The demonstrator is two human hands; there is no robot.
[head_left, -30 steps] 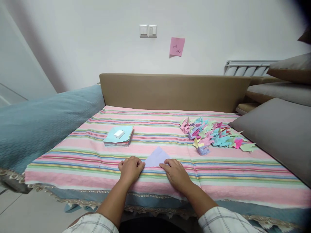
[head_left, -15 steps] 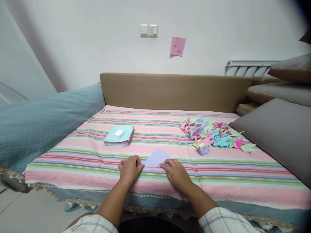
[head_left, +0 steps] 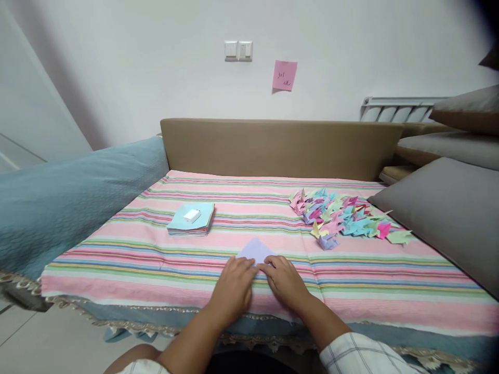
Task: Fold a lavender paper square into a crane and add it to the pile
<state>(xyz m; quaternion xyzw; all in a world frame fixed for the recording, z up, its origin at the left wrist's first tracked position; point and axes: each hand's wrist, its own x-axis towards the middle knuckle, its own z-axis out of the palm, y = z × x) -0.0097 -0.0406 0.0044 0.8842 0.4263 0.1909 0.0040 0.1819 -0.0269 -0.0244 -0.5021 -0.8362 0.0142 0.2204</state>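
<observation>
A light purple sheet of origami paper (head_left: pixel 255 249), folded into a triangle, lies on the striped cloth (head_left: pixel 249 215) with its point away from me. My left hand (head_left: pixel 235 283) is over its near left side, the bent fingers pressed together on the fold near the middle and covering the left corner. At the near right side, my right hand (head_left: pixel 286 279) grips the paper between thumb and fingers. The two hands' fingertips almost meet at the near edge. Both hands hide most of that edge.
A stack of coloured paper (head_left: pixel 189 223) sits at left with a small white block (head_left: pixel 192 215) on top. Several folded paper cranes (head_left: pixel 343 218) are heaped at right. Grey cushions (head_left: pixel 444 208) stand along the right side, a blue-covered armrest (head_left: pixel 86 176) along the left.
My left hand has moved right, from the paper's left corner to the middle of the near edge beside my right hand. The right hand has stayed nearly still.
</observation>
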